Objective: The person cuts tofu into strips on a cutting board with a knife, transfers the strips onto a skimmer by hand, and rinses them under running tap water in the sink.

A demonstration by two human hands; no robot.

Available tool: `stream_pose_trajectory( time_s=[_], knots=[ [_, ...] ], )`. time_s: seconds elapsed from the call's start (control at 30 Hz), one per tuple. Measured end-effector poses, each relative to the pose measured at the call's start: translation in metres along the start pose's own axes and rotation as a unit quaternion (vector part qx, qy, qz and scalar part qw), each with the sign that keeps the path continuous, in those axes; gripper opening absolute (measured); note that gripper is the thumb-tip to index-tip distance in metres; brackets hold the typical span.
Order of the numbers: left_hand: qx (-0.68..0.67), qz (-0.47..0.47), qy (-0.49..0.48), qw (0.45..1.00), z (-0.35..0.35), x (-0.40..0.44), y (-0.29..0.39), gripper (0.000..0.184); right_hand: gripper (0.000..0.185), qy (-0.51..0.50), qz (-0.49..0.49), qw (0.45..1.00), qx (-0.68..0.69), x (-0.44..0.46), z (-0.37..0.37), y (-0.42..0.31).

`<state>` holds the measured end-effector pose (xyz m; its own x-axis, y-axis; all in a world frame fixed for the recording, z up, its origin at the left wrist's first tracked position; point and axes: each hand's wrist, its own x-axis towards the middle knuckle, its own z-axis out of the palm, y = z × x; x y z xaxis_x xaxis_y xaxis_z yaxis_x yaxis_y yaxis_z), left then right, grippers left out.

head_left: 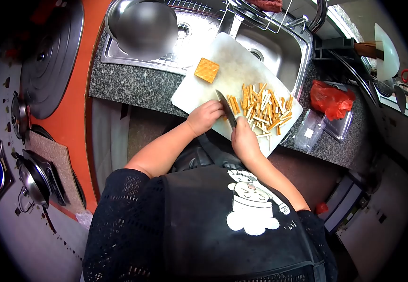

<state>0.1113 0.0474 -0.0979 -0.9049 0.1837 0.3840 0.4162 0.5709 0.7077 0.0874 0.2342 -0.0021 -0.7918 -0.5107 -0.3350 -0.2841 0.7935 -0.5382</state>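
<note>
My right hand [245, 137] is closed round the handle of a kitchen knife [225, 106], its blade pointing away from me over the white cutting board [188, 96]. Just left of the blade, my left hand [205, 117] has its fingers curled down on a piece of food that they mostly hide. A few cut strips [233, 104] lie right beside the blade. Further right is a loose heap of thin strips [266, 107], orange-brown outside and white inside. One whole square block of what looks like browned tofu [207, 70] rests on the board's upper left.
Behind the board is a steel double sink [279, 44], with a round metal pan or lid [147, 30] at its left. A red plastic bag [332, 99] and a clear plastic container [308, 131] sit right of the board. The granite counter edge [138, 94] runs in front.
</note>
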Motion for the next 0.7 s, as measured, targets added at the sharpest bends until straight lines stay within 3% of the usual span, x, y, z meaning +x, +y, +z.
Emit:
stream_pose_trajectory(
  time_s=[0.17,0.43,0.7],
  knots=[
    [-0.001,0.003,0.010,1.000,0.001,0.000,0.000,0.022,0.019,0.085,-0.050,0.995,0.035,0.018,0.014,0.008],
    [-0.005,-0.002,0.012,1.000,-0.003,-0.003,0.001,0.019,0.018,-0.012,0.035,0.999,0.029,-0.021,-0.014,-0.007],
    [0.006,-0.004,0.020,1.000,-0.001,-0.004,0.000,0.018,0.017,-0.003,0.008,1.000,0.006,-0.006,0.002,-0.003]
  ],
)
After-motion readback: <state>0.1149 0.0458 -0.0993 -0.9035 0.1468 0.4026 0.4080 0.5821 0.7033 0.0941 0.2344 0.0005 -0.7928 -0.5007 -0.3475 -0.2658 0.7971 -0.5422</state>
